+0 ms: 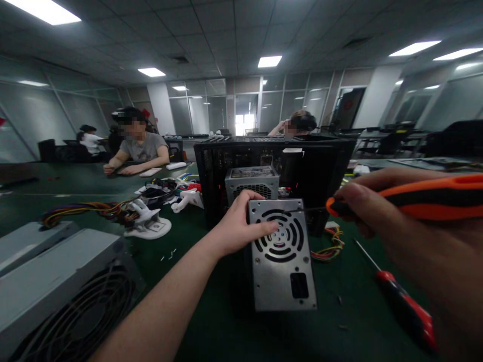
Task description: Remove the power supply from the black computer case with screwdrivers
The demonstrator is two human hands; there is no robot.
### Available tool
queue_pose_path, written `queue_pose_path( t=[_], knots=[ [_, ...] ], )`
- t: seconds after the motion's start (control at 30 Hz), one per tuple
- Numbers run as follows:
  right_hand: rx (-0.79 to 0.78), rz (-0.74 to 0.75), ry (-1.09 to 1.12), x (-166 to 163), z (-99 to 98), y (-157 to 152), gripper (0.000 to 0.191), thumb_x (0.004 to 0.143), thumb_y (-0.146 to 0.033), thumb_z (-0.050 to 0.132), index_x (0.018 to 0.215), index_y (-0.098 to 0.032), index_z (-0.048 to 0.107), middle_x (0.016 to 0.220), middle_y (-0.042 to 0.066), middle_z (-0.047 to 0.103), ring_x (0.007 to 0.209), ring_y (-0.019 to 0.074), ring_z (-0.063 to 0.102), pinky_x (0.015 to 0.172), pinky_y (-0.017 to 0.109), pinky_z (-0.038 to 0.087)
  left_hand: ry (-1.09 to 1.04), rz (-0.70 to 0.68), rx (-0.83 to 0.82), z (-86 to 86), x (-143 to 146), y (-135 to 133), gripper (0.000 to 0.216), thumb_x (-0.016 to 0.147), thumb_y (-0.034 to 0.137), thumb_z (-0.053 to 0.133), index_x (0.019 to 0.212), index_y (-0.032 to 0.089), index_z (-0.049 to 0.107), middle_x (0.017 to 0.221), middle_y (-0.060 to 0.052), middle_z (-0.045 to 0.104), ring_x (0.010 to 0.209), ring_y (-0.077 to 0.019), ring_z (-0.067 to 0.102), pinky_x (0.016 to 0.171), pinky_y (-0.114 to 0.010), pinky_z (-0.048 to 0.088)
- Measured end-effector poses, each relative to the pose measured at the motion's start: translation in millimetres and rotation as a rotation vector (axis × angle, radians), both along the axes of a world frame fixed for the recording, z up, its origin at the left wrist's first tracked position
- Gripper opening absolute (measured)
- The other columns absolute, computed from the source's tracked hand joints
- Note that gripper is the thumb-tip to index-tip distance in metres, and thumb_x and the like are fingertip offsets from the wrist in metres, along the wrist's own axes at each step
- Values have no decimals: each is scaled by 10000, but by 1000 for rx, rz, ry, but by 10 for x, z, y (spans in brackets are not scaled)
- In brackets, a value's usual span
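Observation:
My left hand (241, 226) grips the upper left side of a silver computer power supply (273, 281), its thumb lying across the round fan grille. The vented face with a square cut-out is turned toward me. My right hand (372, 206) is closed round an orange and black screwdriver (426, 196). Its thin dark shaft points left to the upper right part of the grille; I cannot tell whether the tip touches. Behind stands a black computer case (320, 186), open on this side, with another silver power supply (251, 182) at its opening.
A red and black screwdriver (405, 301) and a few small screws (339, 300) lie at right. Large power supplies (71, 266) fill the left front, near a white stand (151, 226) and bundled cables (90, 207). A person (141, 146) sits across the table; another (298, 123) is behind the case.

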State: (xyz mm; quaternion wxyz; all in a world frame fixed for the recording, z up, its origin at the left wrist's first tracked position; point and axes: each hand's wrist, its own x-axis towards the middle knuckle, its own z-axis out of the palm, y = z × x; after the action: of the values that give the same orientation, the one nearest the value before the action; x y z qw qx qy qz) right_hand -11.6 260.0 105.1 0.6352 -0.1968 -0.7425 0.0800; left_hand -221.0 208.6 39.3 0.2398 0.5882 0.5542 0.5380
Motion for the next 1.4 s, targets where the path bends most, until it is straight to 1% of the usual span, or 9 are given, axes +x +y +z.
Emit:
queue_pose_path(
  t=[0.2, 0.4, 0.53, 0.7, 0.8, 0.97, 1.17, 1.3, 1.4],
  knots=[
    [-36, 15, -171, 46, -17, -15, 171, 867, -427, 717, 753, -300, 706, 591, -98, 648, 509, 101, 558, 507, 285, 386, 4, 15, 0, 8, 7, -11, 586, 695, 515, 797, 1105, 222, 498, 1154, -86, 563, 1095, -288, 559, 964, -467, 450],
    [172, 17, -200, 13, -68, 40, 198, 869, -368, 658, 702, -270, 613, 522, -95, 565, 412, 89, 477, 430, 252, 333, 16, 55, 18, 27, 7, 13, 559, 686, 531, 785, 1060, 219, 510, 1089, -76, 562, 1052, -284, 555, 936, -451, 433],
    [201, -3, -183, -51, -104, 31, 205, 842, -353, 661, 673, -261, 590, 493, -85, 530, 406, 99, 461, 443, 263, 325, -2, 71, 22, 41, 26, 21, 552, 676, 532, 773, 1042, 219, 503, 1058, -68, 560, 1031, -280, 558, 926, -442, 432],
    [150, -83, -184, -63, -108, -2, 217, 829, -379, 644, 663, -244, 610, 522, -54, 580, 414, 115, 485, 450, 282, 351, 0, 84, 40, 12, 23, 37, 540, 682, 529, 761, 1033, 218, 493, 1050, -66, 558, 1053, -287, 559, 958, -462, 432],
    [91, -30, -173, -55, -88, -35, 216, 836, -386, 647, 671, -248, 629, 514, -63, 575, 411, 109, 484, 443, 279, 359, -8, 87, 62, -19, 9, 54, 548, 692, 543, 764, 1037, 218, 488, 1068, -74, 559, 1068, -291, 564, 974, -480, 441],
    [-79, 37, 7, -20, -58, -73, 199, 849, -292, 667, 662, -259, 606, 554, -75, 545, 474, 100, 482, 487, 287, 382, 2, 59, 37, -24, 11, 48, 566, 692, 541, 788, 1059, 225, 494, 1108, -88, 579, 1114, -306, 568, 989, -502, 457],
    [-20, -75, 175, 45, -27, -7, 210, 776, -345, 702, 611, -249, 614, 561, -56, 546, 504, 132, 527, 473, 330, 373, 4, 42, -7, -11, 4, 17, 577, 706, 524, 799, 1101, 226, 502, 1132, -91, 607, 1120, -306, 591, 990, -512, 482],
    [-4, -19, 95, 37, 15, -10, 228, 792, -234, 660, 587, -235, 560, 527, -81, 505, 475, 89, 442, 530, 312, 366, 16, 38, -15, 4, 4, -1, 585, 700, 525, 806, 1099, 221, 505, 1102, -80, 609, 1070, -293, 610, 974, -508, 493],
    [87, -16, 28, 24, 15, 36, 247, 791, -255, 642, 564, -232, 545, 462, -84, 454, 422, 80, 369, 489, 293, 306, 12, 42, -16, 13, 8, -11, 596, 696, 527, 804, 1108, 215, 508, 1092, -74, 604, 1064, -289, 608, 974, -500, 489]
  ],
)
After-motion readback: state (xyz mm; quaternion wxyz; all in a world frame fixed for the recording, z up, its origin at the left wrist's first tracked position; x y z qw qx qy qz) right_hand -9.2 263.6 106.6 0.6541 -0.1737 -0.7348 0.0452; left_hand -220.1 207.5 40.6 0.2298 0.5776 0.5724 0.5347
